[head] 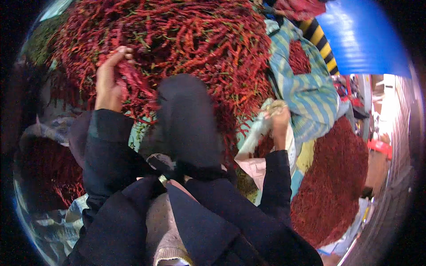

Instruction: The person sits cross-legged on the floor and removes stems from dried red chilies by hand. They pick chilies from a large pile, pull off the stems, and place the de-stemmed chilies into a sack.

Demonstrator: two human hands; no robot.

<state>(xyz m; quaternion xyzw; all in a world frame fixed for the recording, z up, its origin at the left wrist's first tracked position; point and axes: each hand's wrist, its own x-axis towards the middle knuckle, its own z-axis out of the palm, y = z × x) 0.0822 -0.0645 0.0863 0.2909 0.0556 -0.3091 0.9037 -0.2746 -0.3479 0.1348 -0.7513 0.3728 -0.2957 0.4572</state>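
Note:
A large heap of long red chillies (206,43), mixed with green stems, spreads before me. My left hand (111,76) is at the heap's near left part, its fingers curled around a bunch of chillies (128,78). On the right, my right hand (281,123) grips the bunched rim of a pale sack (251,154). Dark red contents show inside that sack, below the hand. My dark-clad knee (186,113) rises between the two hands and hides part of the heap. The right hand is slightly blurred.
Beyond my right hand stands a blue-green striped sack (314,99) with chillies in its mouth. Another red chilli mass (332,186) lies right. A blue drum-like object (366,40) and a yellow-black striped edge (321,43) are upper right. Dark green produce (43,41) lies far left.

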